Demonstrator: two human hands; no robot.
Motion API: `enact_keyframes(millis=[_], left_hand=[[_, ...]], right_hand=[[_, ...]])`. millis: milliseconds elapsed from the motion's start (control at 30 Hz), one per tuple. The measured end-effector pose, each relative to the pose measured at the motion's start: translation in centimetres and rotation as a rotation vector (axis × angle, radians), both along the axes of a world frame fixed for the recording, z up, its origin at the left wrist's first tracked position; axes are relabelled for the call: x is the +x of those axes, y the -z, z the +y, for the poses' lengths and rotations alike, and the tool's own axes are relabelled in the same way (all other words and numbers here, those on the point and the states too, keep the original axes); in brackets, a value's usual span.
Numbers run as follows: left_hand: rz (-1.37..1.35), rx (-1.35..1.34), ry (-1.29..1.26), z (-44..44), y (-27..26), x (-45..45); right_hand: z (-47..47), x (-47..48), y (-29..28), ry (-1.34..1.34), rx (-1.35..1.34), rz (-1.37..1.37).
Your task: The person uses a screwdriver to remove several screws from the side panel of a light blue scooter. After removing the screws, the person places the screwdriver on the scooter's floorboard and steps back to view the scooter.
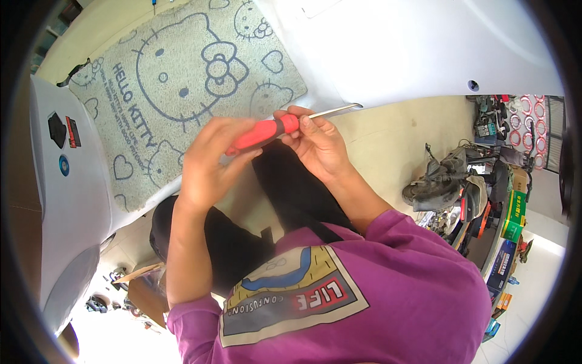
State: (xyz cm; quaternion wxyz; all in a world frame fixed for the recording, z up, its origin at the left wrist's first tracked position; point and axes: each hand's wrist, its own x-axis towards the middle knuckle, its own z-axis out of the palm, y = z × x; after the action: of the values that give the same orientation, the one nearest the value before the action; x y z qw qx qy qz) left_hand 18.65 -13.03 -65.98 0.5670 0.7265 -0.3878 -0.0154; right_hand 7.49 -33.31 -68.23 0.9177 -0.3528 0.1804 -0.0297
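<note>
A screwdriver [259, 135] with a red and black handle lies across both hands. My left hand [211, 157] wraps the rear of the handle, its fingers slightly blurred. At the front collar and the base of the metal shaft, my right hand [320, 143] pinches with thumb and fingers. The shaft [329, 109] points right, its end against a small dark opening at the lower edge of a white vehicle body panel [409, 54]. How far the tip enters cannot be seen. Left of the panel, a grey-green floor mat [182, 91] with cartoon cat drawings covers the footboard.
A white front panel [75, 182] with stickers rises on the left. Another round hole [473, 85] is in the right-hand panel. Used vehicle parts with a tyre [429, 189] lie at right, beside shelving with boxes, one green [514, 214]. An open cardboard box [148, 291] stands lower left.
</note>
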Motion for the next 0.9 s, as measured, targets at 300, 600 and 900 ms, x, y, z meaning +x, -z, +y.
enact_keyframes(millis=[300,600,900], left_hand=[[0.689,0.203,-0.006,0.1,0.7,-0.8],[-0.030,-0.104,-0.053,-0.5,-0.1,-0.1],[0.434,0.174,-0.153,-1.1,0.2,-1.5]], right_hand=[[-1.1,-0.3,-0.1,0.000,-0.053,0.035],[-1.6,-0.3,-0.1,-0.007,-0.108,0.012],[-1.7,-0.5,-0.8,0.070,-0.041,0.013]])
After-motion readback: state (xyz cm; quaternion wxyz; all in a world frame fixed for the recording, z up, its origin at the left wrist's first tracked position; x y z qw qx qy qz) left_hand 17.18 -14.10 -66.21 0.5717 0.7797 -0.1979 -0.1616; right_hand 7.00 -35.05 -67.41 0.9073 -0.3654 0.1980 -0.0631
